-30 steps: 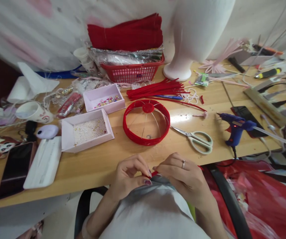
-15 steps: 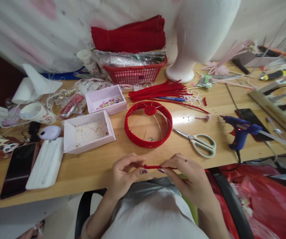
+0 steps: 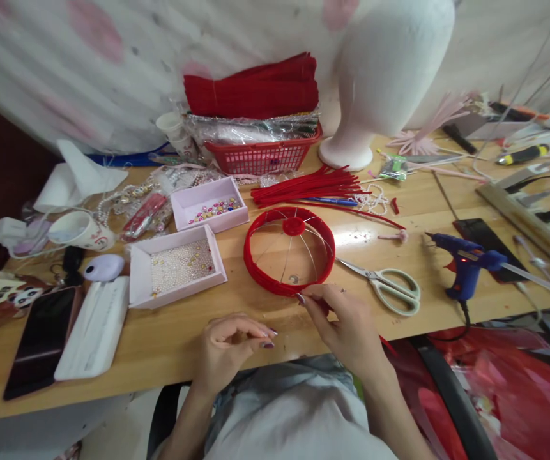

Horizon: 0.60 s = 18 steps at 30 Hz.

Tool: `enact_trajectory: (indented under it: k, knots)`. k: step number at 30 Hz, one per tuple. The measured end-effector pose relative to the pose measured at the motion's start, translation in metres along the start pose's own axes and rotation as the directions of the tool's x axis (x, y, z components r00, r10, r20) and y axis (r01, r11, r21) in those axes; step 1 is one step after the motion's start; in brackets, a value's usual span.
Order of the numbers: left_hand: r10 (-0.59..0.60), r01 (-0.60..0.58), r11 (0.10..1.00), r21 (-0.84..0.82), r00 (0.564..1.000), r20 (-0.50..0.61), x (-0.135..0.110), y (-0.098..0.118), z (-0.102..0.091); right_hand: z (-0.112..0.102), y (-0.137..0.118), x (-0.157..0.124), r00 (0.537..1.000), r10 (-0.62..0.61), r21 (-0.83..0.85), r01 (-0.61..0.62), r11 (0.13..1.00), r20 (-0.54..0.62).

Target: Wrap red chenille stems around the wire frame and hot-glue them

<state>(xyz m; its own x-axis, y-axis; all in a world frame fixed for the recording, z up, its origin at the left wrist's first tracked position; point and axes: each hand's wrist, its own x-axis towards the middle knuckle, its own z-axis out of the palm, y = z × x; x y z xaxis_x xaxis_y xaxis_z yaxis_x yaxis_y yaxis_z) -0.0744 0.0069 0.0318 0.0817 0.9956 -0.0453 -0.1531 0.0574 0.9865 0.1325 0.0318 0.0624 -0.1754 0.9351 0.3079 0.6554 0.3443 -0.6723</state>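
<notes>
My right hand [image 3: 346, 326] pinches a red pipe cleaner [image 3: 388, 345]; its tail shows at the right of the hand, and much of it is hidden by the palm. The fingertips are at the front rim of a round wire frame [image 3: 288, 289] wrapped in red pipe cleaner, with thin spokes meeting at a red centre disc. Whether they touch the rim, I cannot tell. Over the table's front edge, my left hand [image 3: 231, 348] has thumb and fingers slightly apart, with nothing visible between them. A bundle of red pipe cleaners [image 3: 308, 187] lies behind the frame.
Scissors [image 3: 392, 291] lie right of the frame, beside a blue glue gun [image 3: 464, 262] with a lit red light. Left are a box of pearl beads [image 3: 140, 281] and a box of gems [image 3: 181, 207]. Behind stand a red basket [image 3: 265, 156] and a white mannequin head [image 3: 389, 76].
My right hand has moved forward with the pipe cleaner to the front rim of the frame. My left hand has let go of it and shifted slightly left. The view has tilted a little.
</notes>
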Motion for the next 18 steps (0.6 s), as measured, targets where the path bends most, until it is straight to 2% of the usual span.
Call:
enact_trajectory:
  k: [3,7,9,11,13,15,18]
  knots:
    - [-0.084,0.085,0.996,0.033,0.996,-0.036,-0.003,-0.001,0.0,0.002,0.002,0.0,1.0,0.026,0.004,-0.026,1.0,0.015]
    - [-0.12,0.114,0.976,0.187,0.992,0.023,-0.003,0.0,-0.001,0.003,0.003,0.0,0.997,0.067,0.013,-0.068,0.998,0.032]
    - [-0.056,0.034,0.962,0.272,0.996,0.072,0.001,0.002,0.0,0.003,0.003,0.0,0.996,0.081,0.026,-0.082,0.996,0.045]
    - [0.087,-0.122,0.93,0.346,0.99,0.113,0.007,0.005,0.001,0.003,0.002,0.0,0.994,0.097,0.039,-0.099,0.994,0.051]
    - [0.26,-0.306,0.851,0.427,0.952,0.163,0.013,0.009,0.002,0.003,0.001,-0.001,0.99,0.126,0.05,-0.129,0.99,0.059]
    - [0.391,-0.445,0.738,0.508,0.895,0.216,0.018,0.013,0.004,0.005,0.001,-0.002,0.985,0.161,0.056,-0.164,0.985,0.065]
    - [0.455,-0.517,0.625,0.584,0.85,0.265,0.022,0.017,0.006,0.007,0.0,-0.003,0.976,0.202,0.082,-0.209,0.974,0.087]
